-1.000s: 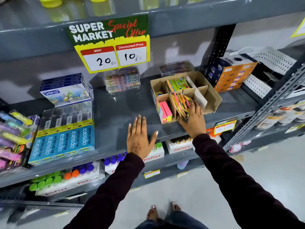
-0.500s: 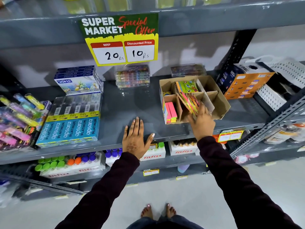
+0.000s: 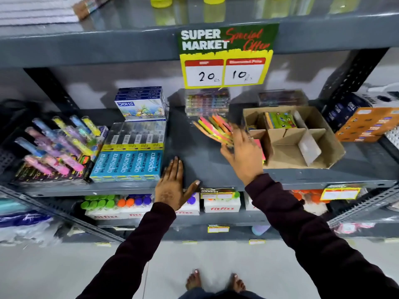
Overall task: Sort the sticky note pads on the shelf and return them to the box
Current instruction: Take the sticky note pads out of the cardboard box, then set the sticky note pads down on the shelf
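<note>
A brown cardboard box [image 3: 323,156] with dividers sits on the grey shelf [image 3: 194,147] at the right. One back compartment holds green sticky note pads [image 3: 280,120]; a pink pad [image 3: 260,147] shows at its left front, mostly hidden by my hand. My right hand [image 3: 241,152] is left of the box, shut on a fanned bunch of pink, yellow and orange sticky note pads [image 3: 213,128], blurred by motion, just above the shelf. My left hand [image 3: 172,182] rests flat and open on the shelf's front edge.
Blue pencil boxes [image 3: 127,165] and a white colour box [image 3: 141,106] lie left of my hands. Highlighters [image 3: 56,143] fill the far left. Clear cases [image 3: 207,102] stand at the back, orange boxes [image 3: 367,124] at the right. A price sign [image 3: 224,55] hangs above.
My right hand has pulled the bunch of coloured pads out of the box's front compartment and carried it left over the shelf. My left hand stays flat on the shelf edge.
</note>
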Available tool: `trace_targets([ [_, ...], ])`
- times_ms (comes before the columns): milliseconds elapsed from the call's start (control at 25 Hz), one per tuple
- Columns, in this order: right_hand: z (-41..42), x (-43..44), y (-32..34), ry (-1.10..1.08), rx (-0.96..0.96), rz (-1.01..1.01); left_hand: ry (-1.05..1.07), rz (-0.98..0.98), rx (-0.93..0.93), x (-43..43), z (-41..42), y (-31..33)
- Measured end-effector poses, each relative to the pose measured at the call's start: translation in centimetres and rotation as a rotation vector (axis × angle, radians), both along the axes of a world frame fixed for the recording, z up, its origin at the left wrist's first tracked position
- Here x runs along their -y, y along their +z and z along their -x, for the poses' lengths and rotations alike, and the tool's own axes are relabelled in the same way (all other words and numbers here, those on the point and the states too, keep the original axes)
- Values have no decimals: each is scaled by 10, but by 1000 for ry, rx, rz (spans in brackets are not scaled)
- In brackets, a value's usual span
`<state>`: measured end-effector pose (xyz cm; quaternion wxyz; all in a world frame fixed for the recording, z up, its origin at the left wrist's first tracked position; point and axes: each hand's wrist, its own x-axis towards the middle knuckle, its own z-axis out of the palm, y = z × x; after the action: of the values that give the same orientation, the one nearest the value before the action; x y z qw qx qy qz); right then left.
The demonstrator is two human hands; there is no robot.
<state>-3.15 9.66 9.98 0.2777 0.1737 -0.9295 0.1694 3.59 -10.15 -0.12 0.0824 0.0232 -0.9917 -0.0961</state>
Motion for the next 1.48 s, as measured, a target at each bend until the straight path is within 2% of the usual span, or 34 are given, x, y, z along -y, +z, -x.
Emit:
trace_targets([
  [200, 21, 27, -31, -22, 115, -250, -119, 123, 131, 16, -1, -5],
  [320, 24, 26, -48, -34, 134, -370, -118, 140, 112, 18, 0, -4],
  [440, 20, 27, -56, -51, 234, -369, -45, 150, 43, 15, 0, -6],
  [600, 21, 24, -39, -24, 506, -336, -66, 164, -42, 14, 2, -14],
  [720, 36, 19, -16, 25, 651, -311, -59, 173, -38, 14, 3, -15],
  [920, 68, 18, 6, 148, 825, -423, -60, 140, -42, 13, 2, -16],
  [1160, 83, 25, 20, 132, 817, -495, -61, 139, -42, 13, 2, -15],
  [1360, 87, 64, 32, 235, 655, -335, -50, 106, -52, 13, 2, -16],
  [1480, 97, 92, 23, 281, 675, -182, -61, 94, -37, 12, 2, -16],
])
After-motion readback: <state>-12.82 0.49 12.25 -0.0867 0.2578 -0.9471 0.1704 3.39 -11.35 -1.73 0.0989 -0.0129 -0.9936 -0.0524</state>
